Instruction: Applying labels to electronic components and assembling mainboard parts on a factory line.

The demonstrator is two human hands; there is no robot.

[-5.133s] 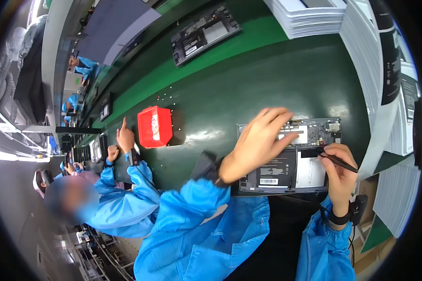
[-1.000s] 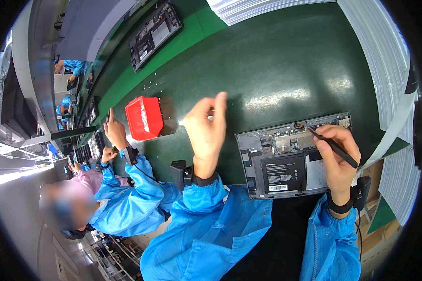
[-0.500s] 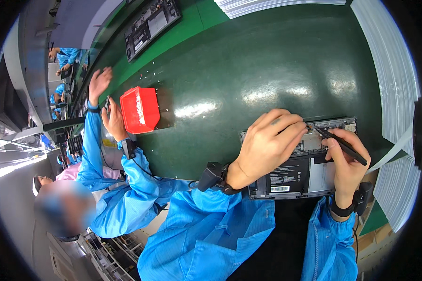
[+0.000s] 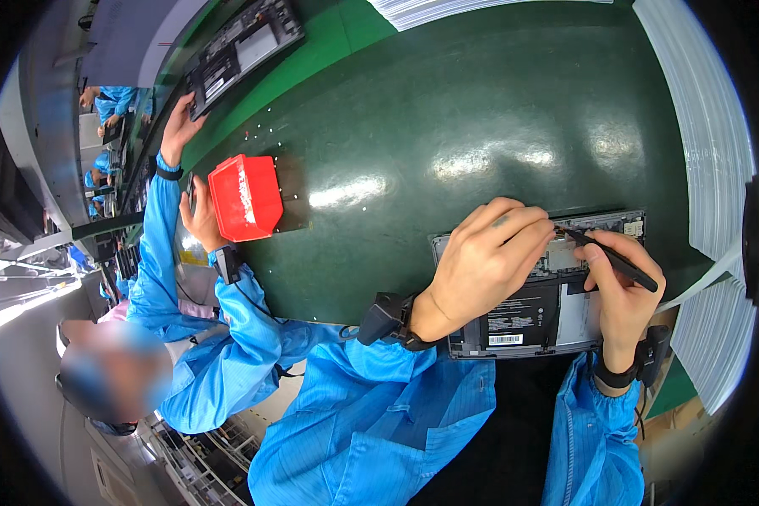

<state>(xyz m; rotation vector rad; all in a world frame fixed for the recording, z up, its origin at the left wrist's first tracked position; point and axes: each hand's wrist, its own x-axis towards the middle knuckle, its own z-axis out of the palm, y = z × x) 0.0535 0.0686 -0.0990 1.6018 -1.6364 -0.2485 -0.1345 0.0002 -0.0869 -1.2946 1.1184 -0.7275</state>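
Observation:
An opened laptop base (image 4: 584,314) lies at the table's near edge, its battery and circuit boards bare. Over its left and upper part rests my left hand (image 4: 491,253), fingers bent and pinched together above the board; what they hold, if anything, is hidden. My right hand (image 4: 622,291) grips black tweezers (image 4: 620,263) like a pen. Their slim tip points left onto the board, close beside my left fingertips.
A red bin (image 4: 246,198) stands to the left on the green table (image 4: 379,118), with small white bits around it. A co-worker's hand (image 4: 180,131) touches another opened laptop base (image 4: 244,55) at the far left. White sheet stacks (image 4: 700,126) line the right side.
The co-worker's raised hand has moved up to the far laptop base, which has shifted left and down in view. My own hands have barely moved, the tweezers' tip slightly leftward.

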